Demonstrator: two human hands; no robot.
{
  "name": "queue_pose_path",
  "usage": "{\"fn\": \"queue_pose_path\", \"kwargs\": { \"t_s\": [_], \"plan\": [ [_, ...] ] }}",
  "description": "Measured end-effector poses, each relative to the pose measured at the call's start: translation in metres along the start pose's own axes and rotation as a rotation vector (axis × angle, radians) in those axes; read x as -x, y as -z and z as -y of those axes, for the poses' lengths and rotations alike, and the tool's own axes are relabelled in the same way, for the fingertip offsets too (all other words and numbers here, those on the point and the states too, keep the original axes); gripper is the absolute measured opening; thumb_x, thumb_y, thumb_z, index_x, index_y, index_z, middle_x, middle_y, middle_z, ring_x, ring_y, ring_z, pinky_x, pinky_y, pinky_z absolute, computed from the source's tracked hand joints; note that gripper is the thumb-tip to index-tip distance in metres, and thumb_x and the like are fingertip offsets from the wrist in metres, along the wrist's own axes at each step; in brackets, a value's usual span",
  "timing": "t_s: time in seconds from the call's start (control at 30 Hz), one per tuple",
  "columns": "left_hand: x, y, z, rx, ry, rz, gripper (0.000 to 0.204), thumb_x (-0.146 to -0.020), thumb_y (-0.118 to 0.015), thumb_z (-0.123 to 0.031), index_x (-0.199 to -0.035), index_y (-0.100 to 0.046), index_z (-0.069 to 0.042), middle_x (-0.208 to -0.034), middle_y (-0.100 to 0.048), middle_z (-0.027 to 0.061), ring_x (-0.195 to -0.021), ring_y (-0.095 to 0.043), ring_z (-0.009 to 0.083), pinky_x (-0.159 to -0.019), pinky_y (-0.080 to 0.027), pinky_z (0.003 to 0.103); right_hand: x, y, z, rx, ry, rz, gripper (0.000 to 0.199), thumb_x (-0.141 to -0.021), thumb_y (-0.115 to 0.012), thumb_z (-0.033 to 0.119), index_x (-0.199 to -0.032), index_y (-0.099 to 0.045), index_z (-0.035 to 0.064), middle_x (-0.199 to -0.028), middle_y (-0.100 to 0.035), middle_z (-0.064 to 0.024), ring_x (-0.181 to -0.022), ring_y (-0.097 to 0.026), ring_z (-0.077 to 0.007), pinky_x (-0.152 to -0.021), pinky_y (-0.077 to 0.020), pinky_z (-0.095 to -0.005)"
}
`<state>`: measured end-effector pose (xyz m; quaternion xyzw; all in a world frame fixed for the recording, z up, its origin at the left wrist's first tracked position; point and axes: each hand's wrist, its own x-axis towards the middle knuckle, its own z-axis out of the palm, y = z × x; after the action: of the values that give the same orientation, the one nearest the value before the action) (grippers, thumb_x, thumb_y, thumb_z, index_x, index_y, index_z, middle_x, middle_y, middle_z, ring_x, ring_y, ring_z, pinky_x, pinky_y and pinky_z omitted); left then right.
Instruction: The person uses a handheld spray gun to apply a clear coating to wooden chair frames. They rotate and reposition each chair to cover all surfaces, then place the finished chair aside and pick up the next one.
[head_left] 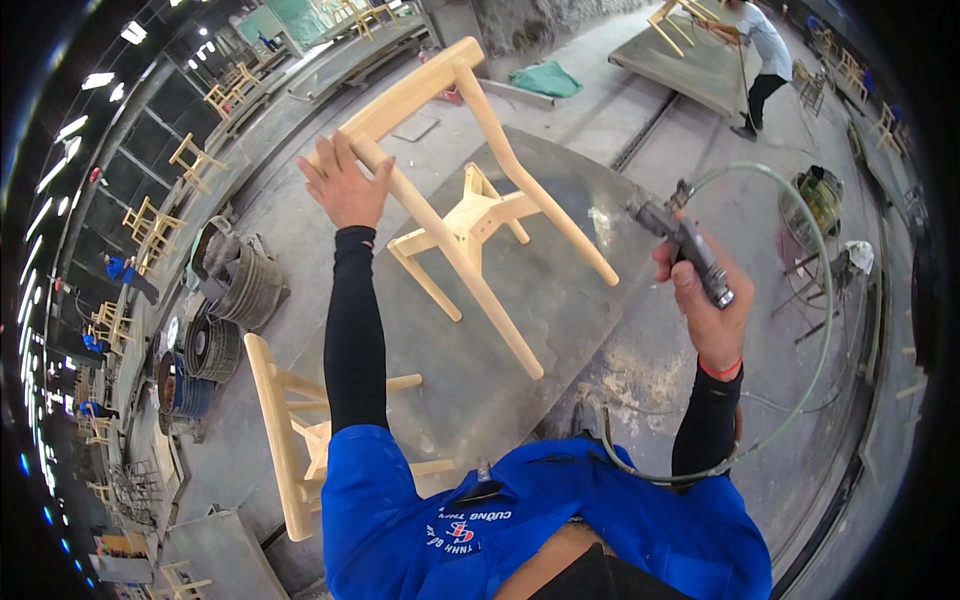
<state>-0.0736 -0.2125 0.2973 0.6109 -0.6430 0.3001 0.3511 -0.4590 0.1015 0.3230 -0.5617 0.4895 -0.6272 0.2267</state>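
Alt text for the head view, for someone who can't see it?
The person's left hand rests, fingers spread, on the backrest of a seatless wooden chair at a grey platform; the right hand grips a dark tool with a hose. A second wooden chair is lower left, a co-worker upper right.

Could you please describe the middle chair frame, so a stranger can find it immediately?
Find the big grey platform in mid-picture. On it stands the pale wooden chair frame, which has no seat. The left hand touches its backrest, but not the similar frame at lower left.
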Motion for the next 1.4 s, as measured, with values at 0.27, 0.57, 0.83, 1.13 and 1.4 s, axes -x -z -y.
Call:
{"fn": "queue_pose_path", "kwargs": {
  "t_s": [0.27, 0.57, 0.83, 1.13, 1.4],
  "plan": [
    [-0.035, -0.033, 0.026, 0.071, -0.076, -0.087, 0.056, -0.101, -0.054, -0.050, -0.141, -0.061, -0.012, -0.145, -0.054, 0.0199, -0.141, -0.041, 0.0478, -0.110, -0.040, 0.062, -0.008, 0.022, -0.033, 0.156, -0.184, 0.079, 0.051, -0.095, -0.077, 0.025, -0.138, -0.063, 0.0000, -0.097, -0.074, -0.0079, -0.086, -0.064, -0.0102, -0.080, -0.0521, -0.0269],
    [-0.066, -0.034, 0.046, 0.121, -0.123, 0.004, 0.052, -0.108, -0.040, -0.046, -0.124, -0.070, -0.007, -0.118, -0.068, 0.0252, -0.111, -0.063, 0.0439, -0.098, -0.050, 0.051, 0.004, 0.026, -0.064, 0.103, -0.158, 0.103, 0.046, -0.096, -0.075, 0.021, -0.135, -0.064, -0.0007, -0.095, -0.073, -0.0065, -0.083, -0.063, -0.0099, -0.077, -0.0521, -0.0272],
    [-0.077, -0.035, 0.055, 0.179, 0.120, 0.236, 0.069, -0.106, -0.028, -0.059, -0.130, -0.066, -0.008, -0.125, -0.066, 0.0267, -0.115, -0.062, 0.0481, -0.097, -0.049, 0.056, 0.062, 0.079, -0.175, 0.431, -0.497, 0.076, 0.049, -0.096, -0.075, 0.025, -0.133, -0.064, -0.0039, -0.085, -0.070, -0.0068, -0.066, -0.062, -0.0094, -0.062, -0.0527, -0.0281],
    [-0.084, -0.049, 0.072, 0.247, 0.088, 0.237, 0.074, -0.104, -0.024, -0.063, -0.135, -0.064, -0.009, -0.128, -0.065, 0.0268, -0.124, -0.058, 0.0465, -0.104, -0.045, 0.053, 0.115, 0.080, -0.126, 0.160, -0.661, -0.032, 0.044, -0.096, -0.073, 0.024, -0.130, -0.066, -0.0044, -0.089, -0.071, -0.0069, -0.074, -0.064, -0.0116, -0.067, -0.0537, -0.0290],
    [-0.108, -0.086, 0.106, 0.333, 0.065, 0.283, 0.085, -0.101, -0.024, -0.072, -0.126, -0.067, -0.002, -0.123, -0.066, 0.0302, -0.122, -0.057, 0.0496, -0.102, -0.044, 0.051, 0.121, 0.025, -0.041, 0.066, -0.325, 0.226, 0.055, -0.091, -0.079, 0.022, -0.135, -0.061, -0.0053, -0.099, -0.076, -0.0129, -0.088, -0.073, -0.0180, -0.080, -0.0568, -0.0299]
  ]
}}
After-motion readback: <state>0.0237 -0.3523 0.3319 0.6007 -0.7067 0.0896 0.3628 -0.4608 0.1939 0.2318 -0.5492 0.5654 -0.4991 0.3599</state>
